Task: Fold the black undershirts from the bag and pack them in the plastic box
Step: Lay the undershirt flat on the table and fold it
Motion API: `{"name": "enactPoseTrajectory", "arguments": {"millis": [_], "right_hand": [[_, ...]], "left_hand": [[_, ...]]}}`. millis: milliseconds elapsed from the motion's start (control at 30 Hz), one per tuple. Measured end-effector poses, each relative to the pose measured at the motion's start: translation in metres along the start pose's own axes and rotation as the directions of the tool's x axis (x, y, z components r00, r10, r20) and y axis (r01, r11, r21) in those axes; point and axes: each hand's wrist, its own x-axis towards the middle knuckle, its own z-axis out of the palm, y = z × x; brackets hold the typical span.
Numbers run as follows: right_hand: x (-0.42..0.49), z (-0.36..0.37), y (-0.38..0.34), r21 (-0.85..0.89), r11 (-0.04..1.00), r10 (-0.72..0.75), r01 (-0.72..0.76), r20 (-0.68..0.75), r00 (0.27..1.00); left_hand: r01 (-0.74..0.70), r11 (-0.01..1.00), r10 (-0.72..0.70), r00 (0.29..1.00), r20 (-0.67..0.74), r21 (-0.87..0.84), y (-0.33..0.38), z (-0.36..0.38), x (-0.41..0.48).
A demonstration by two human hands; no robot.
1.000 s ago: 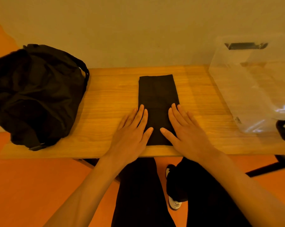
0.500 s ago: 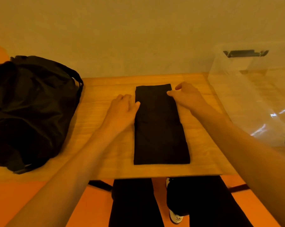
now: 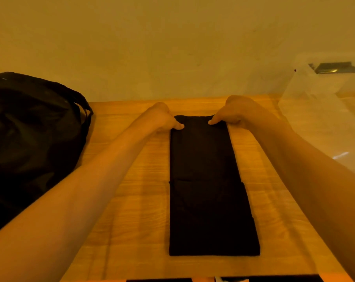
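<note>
Left hand and right hand pinched far corners of the undershirt; a second earlier, both pressed its near end.

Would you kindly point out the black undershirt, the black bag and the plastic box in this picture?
black undershirt (image 3: 207, 190): head view, middle of the folded strip.
black bag (image 3: 34, 135): head view, its crumpled side.
plastic box (image 3: 319, 123): head view, its clear left wall.

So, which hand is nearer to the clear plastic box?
Right. The right hand grips the black undershirt's far corner beside the box; the left hand grips the opposite corner.
</note>
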Motion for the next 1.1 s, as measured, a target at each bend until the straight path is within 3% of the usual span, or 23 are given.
{"name": "enactPoseTrajectory", "arguments": {"millis": [100, 267, 433, 667, 800, 900, 967, 1100], "right_hand": [[0.004, -0.001, 0.000, -0.018, 1.000, -0.009, 0.009, 0.018, 1.000], [0.007, 0.002, 0.002, -0.086, 0.995, -0.053, 0.054, 0.016, 0.998], [0.001, -0.001, 0.001, -0.071, 0.996, -0.049, 0.052, 0.050, 0.998], [-0.014, 0.006, 0.024, 0.297, 0.944, -0.125, 0.146, -0.088, 0.988], [-0.038, 0.012, 0.041, 0.361, 0.884, -0.228, 0.296, -0.220, 0.948], [-0.060, 0.010, 0.058, 0.278, 0.839, -0.388, 0.468, -0.298, 0.872], [-0.074, 0.012, 0.072, 0.095, 0.820, -0.516, 0.565, -0.307, 0.800], [-0.096, 0.023, 0.095, -0.160, 0.722, -0.691, 0.673, -0.209, 0.692]], "left_hand": [[-0.038, 0.999, 0.038, 0.999, 0.010, -0.005, 0.001, -0.003, -0.001], [-0.067, 0.963, 0.071, 0.998, 0.004, -0.260, 0.000, -0.003, -0.005], [-0.063, 0.920, 0.053, 0.998, -0.036, -0.386, -0.003, 0.001, -0.009], [-0.151, 0.795, 0.096, 0.988, -0.125, -0.588, -0.009, 0.005, -0.024], [-0.263, 0.731, 0.151, 0.962, -0.226, -0.630, -0.020, 0.004, -0.039], [-0.413, 0.735, 0.283, 0.907, -0.311, -0.537, -0.033, 0.001, -0.062], [-0.503, 0.733, 0.383, 0.861, -0.333, -0.457, -0.042, 0.005, -0.080], [-0.601, 0.745, 0.527, 0.796, -0.298, -0.289, -0.061, 0.019, -0.107]]}}
